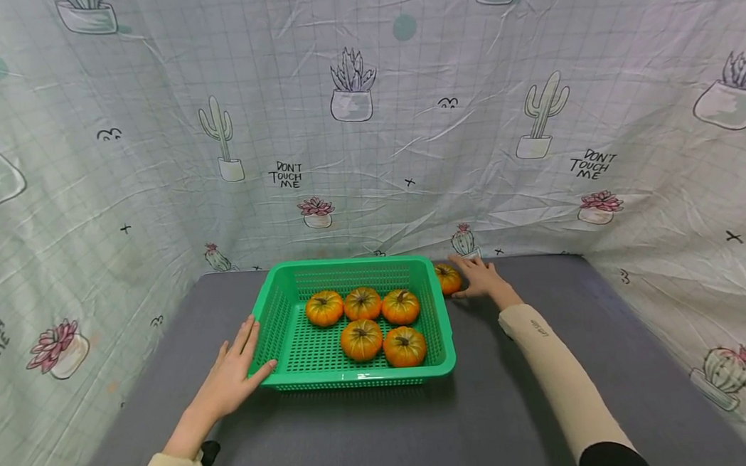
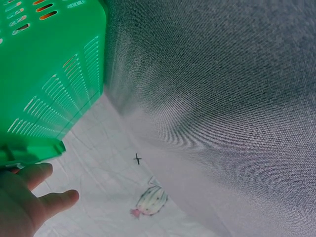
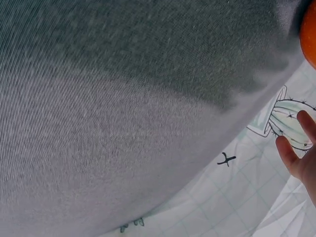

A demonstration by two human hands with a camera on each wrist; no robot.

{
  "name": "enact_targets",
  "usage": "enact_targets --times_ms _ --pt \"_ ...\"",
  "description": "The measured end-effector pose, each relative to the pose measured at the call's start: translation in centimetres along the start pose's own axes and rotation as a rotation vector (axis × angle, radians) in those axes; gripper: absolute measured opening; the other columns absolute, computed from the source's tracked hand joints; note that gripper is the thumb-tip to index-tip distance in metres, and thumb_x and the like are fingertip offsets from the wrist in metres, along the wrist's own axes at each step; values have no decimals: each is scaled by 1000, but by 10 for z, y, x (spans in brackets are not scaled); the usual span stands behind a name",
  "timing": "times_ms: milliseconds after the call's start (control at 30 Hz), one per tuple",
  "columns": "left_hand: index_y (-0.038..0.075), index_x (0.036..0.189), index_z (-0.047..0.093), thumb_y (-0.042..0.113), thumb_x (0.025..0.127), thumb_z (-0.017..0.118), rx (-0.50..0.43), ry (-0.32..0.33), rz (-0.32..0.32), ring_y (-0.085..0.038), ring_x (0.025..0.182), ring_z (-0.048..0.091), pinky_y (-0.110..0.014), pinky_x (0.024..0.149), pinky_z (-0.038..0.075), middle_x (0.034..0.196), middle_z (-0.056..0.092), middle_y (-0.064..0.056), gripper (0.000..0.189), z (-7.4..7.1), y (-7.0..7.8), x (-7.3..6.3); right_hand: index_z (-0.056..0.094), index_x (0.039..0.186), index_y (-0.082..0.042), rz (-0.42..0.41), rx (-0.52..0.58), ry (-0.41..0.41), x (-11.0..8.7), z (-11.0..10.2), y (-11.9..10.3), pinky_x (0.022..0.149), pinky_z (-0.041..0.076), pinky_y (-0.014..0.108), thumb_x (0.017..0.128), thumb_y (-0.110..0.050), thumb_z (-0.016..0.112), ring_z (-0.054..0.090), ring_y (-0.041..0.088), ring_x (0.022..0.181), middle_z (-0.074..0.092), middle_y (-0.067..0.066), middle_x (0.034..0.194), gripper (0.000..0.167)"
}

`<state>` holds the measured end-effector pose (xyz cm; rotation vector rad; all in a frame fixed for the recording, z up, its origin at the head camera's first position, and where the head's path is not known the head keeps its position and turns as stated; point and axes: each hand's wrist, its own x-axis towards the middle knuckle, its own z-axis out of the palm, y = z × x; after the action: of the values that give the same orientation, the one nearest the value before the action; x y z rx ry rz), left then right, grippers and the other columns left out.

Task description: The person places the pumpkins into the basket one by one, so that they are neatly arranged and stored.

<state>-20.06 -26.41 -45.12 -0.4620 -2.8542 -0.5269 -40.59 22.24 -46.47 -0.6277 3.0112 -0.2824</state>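
Note:
A green plastic basket [image 1: 439,321] stands on the grey table with several small orange pumpkins [image 1: 362,340] inside, toward its middle and right. My left hand [image 1: 224,381] rests along the basket's left rim, fingers extended and thumb over the front corner. In the left wrist view, part of that hand [image 2: 24,200] shows just beneath the rim. Outside the basket's right wall sits another pumpkin [image 1: 446,278]. My right hand [image 1: 483,282] reaches to its right side with fingers spread. The right wrist view catches this pumpkin [image 3: 309,37] at the edge, above two outstretched fingers [image 3: 287,152].
The grey tabletop [image 1: 360,440] extends in front of the basket and to both sides. A pale cloth [image 1: 406,152] printed with cacti hangs close behind the table and along its left and right sides.

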Motion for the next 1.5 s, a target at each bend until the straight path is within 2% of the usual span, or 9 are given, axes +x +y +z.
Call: enact_targets --times_ms 200,500,933,1200,1500 --pt "-1 142 15 41 87 51 -1 -18 -10 -40 135 16 -65 99 15 150 8 -18 78 -1 -1 0 22 143 -16 -1 14 -12 3 5 -1 96 18 68 78 -41 65 23 43 128 29 15 144 81" --pt "-1 142 15 39 87 52 -14 -8 -5 -40 135 16 -65 99 15 150 8 -18 77 1 -1 0 31 139 -11 5 6 20 4 5 -7 91 24 64 79 -41 64 29 42 123 36 17 139 75" --pt "-1 142 15 43 88 49 -18 -3 -3 -39 134 19 -65 100 15 150 9 -19 78 0 1 0 34 135 -3 23 26 54 4 7 -11 93 26 64 76 -43 66 31 42 122 41 21 134 78" --pt "0 143 14 42 88 50 -11 -5 -7 -39 135 18 -65 100 15 150 8 -18 78 1 1 1 35 136 -6 18 -10 79 2 11 -9 89 31 63 74 -47 66 32 42 119 38 21 133 80" --pt "-1 142 15 37 87 52 0 -9 -17 -38 135 16 -65 100 15 149 9 -19 77 1 0 0 37 132 -6 32 27 89 2 15 -10 90 31 60 74 -47 66 34 40 115 40 22 129 77"
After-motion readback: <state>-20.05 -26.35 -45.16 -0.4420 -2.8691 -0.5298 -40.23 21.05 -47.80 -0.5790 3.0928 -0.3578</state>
